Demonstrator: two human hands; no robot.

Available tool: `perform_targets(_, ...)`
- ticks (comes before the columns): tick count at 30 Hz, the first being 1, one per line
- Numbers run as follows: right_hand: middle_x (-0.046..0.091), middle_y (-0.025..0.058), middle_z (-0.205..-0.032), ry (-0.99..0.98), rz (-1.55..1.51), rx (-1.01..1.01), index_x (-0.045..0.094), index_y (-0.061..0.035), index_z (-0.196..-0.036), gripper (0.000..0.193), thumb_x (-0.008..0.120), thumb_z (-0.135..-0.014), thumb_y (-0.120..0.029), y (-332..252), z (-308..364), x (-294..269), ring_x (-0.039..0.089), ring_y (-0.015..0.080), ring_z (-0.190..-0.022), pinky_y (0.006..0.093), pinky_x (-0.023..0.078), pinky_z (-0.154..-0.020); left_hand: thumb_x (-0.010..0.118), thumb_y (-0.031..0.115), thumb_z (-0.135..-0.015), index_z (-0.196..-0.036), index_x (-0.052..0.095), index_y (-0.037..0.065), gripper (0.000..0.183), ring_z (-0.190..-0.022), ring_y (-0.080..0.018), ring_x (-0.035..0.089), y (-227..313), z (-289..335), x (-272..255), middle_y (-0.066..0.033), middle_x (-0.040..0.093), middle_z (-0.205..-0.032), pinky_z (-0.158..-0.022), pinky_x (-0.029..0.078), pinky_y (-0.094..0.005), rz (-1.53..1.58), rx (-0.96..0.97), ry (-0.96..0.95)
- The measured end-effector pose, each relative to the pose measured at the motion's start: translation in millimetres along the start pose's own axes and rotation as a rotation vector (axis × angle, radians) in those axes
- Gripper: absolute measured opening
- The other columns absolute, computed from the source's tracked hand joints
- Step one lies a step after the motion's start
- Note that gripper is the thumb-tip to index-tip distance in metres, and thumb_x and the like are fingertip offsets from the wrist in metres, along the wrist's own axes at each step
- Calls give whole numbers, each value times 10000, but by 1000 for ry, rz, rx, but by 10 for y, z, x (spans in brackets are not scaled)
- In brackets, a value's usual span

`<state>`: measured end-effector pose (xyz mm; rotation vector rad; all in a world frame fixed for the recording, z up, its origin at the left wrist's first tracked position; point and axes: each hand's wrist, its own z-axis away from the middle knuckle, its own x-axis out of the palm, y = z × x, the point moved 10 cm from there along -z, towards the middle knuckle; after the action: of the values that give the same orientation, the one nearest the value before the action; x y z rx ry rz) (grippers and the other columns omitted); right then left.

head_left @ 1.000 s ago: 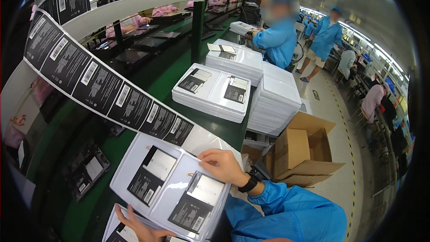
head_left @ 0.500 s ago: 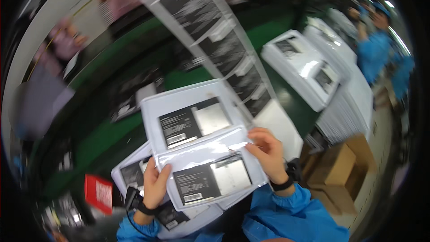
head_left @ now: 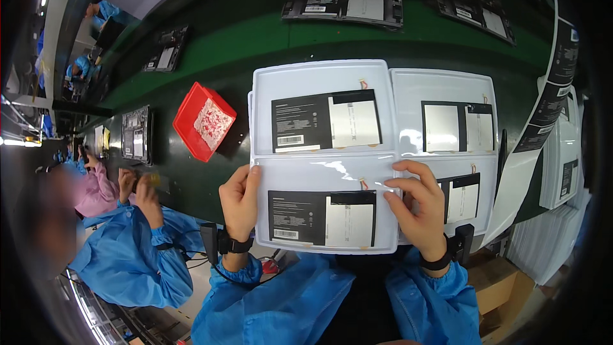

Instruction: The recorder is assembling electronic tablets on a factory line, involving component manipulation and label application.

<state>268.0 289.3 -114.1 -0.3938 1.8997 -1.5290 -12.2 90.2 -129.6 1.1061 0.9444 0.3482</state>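
A white plastic tray (head_left: 325, 166) lies in front of me with two compartments. In the far one sits a flat battery pack (head_left: 300, 121), black and silver with a short orange lead; a similar battery pack (head_left: 297, 218) fills the near one. My left hand (head_left: 240, 206) grips the tray's left edge, thumb on top. At its right edge my right hand (head_left: 418, 207) pinches the rim, fingers bent over it. Another white tray (head_left: 408, 80) with battery packs sits beside it on the right, partly behind my right hand.
A red bin (head_left: 185, 121) with small pale pieces stands left of the trays. Opened tablets (head_left: 343, 1) lie along the green bench (head_left: 242, 41). A label strip (head_left: 535, 128) hangs at right, near stacked trays (head_left: 543, 243) and a cardboard box (head_left: 498, 284). A co-worker in blue (head_left: 131, 262) sits at left.
My view has swung to the right and steadied. The tray in my hands, tilted before, now lies level beside the other tray, with both hands still at its edges.
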Motion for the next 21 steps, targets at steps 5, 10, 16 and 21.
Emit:
perform_targets(5, 626, 103, -1273, 3, 182, -3, 722, -21, -1032, 220, 762, -816, 1, -111, 7, 93, 596, 133, -645, 259, 464, -583, 728, 164, -941, -1040, 708, -45, 232, -492, -39, 479, 35, 167, -208, -14, 567, -534, -480, 377, -234, -366, 100, 160)
perform_targets(10, 630, 114, -1267, -18, 241, -16, 717, -17, -1029, 223, 778, -815, -22, -125, 35, 170, 671, 154, -679, 261, 495, -574, 726, 137, -939, -1028, 698, -56, 214, -503, -26, 461, -89, 165, -206, 1, 531, -532, -472, 357, -230, -304, 142, 154)
perform_targets(16, 684, 115, -1187, 98, 371, 50, 711, -10, -1038, 232, 784, -828, -79, -92, -119, 27, 662, 159, -544, 259, 527, -536, 755, 141, -910, -1081, 687, -36, 255, -503, -89, 521, -186, 121, -101, -55, 580, -594, -482, 415, -268, -296, 105, 88)
perform_targets(21, 700, 108, -1150, 37, 285, 99, 710, -16, -1058, 266, 792, -819, -98, 13, -113, 46, 658, 162, -544, 273, 529, -540, 752, 132, -906, -1097, 688, -43, 267, -521, -89, 511, -153, 252, -148, -46, 580, -615, -500, 415, -264, -289, 91, 128)
